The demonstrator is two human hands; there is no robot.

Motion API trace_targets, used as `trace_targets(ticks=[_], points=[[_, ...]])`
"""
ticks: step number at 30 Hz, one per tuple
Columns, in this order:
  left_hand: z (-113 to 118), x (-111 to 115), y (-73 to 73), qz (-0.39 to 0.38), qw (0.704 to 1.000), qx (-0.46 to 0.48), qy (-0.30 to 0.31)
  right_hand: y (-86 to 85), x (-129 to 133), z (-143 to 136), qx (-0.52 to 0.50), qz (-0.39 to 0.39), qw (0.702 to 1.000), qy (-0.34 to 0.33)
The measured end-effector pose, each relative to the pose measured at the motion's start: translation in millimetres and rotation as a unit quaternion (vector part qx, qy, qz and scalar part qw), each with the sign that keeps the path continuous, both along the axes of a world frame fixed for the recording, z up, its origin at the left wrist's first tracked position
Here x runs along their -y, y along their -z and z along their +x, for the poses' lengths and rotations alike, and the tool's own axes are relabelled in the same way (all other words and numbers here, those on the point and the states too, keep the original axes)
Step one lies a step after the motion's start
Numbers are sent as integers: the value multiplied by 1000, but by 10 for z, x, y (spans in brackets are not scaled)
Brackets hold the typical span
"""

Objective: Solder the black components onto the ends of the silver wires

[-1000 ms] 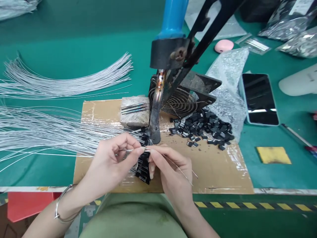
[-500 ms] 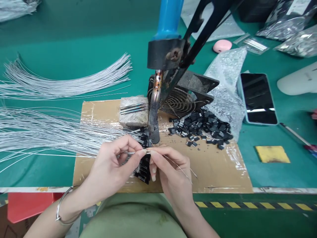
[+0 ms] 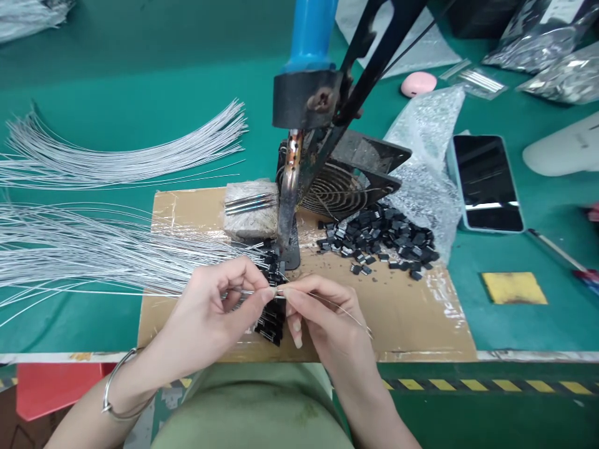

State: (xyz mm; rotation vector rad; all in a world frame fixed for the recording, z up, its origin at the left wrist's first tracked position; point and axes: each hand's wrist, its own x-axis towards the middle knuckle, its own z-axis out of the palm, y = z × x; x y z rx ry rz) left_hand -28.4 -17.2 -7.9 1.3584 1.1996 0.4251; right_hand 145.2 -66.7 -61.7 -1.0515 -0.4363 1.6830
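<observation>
My left hand [image 3: 222, 321] is closed, thumb and forefinger pinching a thin white wire [image 3: 159, 294] that trails off to the left. Fingertip to fingertip with it, my right hand [image 3: 332, 318] pinches a thin silvery solder wire [image 3: 350, 314], whose loose length hangs over the palm. What lies between the two pinches is too small to make out. Just beyond the fingertips stands a soldering iron [image 3: 293, 162] with a blue handle, its tip pointing down. Several black connectors [image 3: 269, 329] on wire ends lie under my hands.
Loose black connectors [image 3: 384, 240] are heaped right of a small fan [image 3: 334, 190]. A white wire bundle [image 3: 140, 163] lies back left. Cardboard [image 3: 397, 324] covers the work spot. Rightward are bubble wrap [image 3: 428, 168], a phone [image 3: 486, 181] and a yellow sponge [image 3: 513, 288].
Both hands keep their pinches, and the meeting point has dropped slightly. My right hand has turned a little, and the solder wire's loose strands now lie closer together. The view has shifted slightly.
</observation>
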Motion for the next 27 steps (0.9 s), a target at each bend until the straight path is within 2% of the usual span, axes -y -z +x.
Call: trace_targets(ticks=[8, 13, 19, 27], points=[[52, 24, 34, 5, 999, -1, -39, 2, -2, -51, -26, 18, 999, 25], [64, 79, 52, 38, 998, -19, -56, 6, -16, -98, -51, 12, 998, 47], [80, 158, 143, 82, 993, -12, -88, 27, -4, -164, -70, -7, 995, 75], [142, 158, 185, 91, 989, 7, -119, -8, 1, -190, -55, -1, 994, 92]])
